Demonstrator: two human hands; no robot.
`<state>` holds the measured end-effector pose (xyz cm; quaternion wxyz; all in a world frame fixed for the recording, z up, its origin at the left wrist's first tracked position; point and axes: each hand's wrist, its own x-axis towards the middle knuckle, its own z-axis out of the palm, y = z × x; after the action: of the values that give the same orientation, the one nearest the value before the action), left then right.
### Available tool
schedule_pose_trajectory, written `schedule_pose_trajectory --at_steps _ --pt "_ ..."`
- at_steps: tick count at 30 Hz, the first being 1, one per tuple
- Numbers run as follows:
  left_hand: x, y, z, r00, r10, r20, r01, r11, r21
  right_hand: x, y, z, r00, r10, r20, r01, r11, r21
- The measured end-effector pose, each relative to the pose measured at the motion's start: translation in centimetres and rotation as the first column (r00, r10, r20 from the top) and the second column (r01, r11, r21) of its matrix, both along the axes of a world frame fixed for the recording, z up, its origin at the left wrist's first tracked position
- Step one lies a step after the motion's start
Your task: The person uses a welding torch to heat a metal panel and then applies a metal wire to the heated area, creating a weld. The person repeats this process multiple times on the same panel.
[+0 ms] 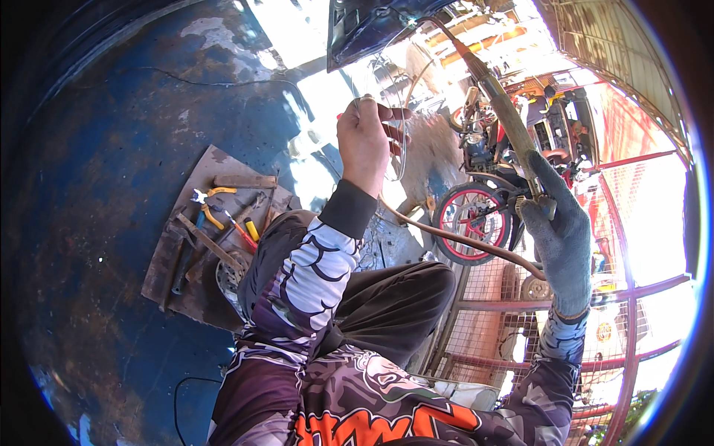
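Note:
My right hand [563, 234], in a grey knit glove, is wrapped round the valve end of a gas torch [500, 93]. The torch slants up and left, and its bent thin tip comes close to the edge of a dark blue metal panel [355, 36]. A small bright spot shows by that tip. Bare, my left hand [364, 141] is raised below the panel, thumb and forefinger pinched on a thin wire [402, 141] that loops round beside the fingers and rises toward the tip. A brown hose [468, 241] runs behind my right hand.
Left of my knee, a metal plate [167, 245] bears a hammer [212, 241], pliers [210, 212], a screwdriver and other tools. A motorcycle wheel [472, 223] with a red rim stands beyond my right knee. Red-framed wire mesh [491, 305] is at the right.

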<state>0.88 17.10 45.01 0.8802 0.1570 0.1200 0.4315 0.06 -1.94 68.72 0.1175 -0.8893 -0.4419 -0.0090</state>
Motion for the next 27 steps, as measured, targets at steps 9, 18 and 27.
schedule_pose_trajectory --at_steps 9,18,27 --pt "0.08 0.01 -0.08 1.000 0.013 0.002 -0.013 1.000 0.018 -0.43 0.22 0.20 0.999 -0.032 -0.012 0.032 0.999 0.009" --pt "0.14 -0.02 -0.05 1.000 0.012 0.004 -0.012 1.000 -0.004 0.02 0.02 0.20 1.000 0.004 -0.016 -0.004 1.000 0.026" --pt "0.12 0.05 -0.02 1.000 0.025 0.015 -0.025 1.000 0.001 0.00 0.21 0.19 1.000 0.006 -0.018 -0.006 1.000 0.026"
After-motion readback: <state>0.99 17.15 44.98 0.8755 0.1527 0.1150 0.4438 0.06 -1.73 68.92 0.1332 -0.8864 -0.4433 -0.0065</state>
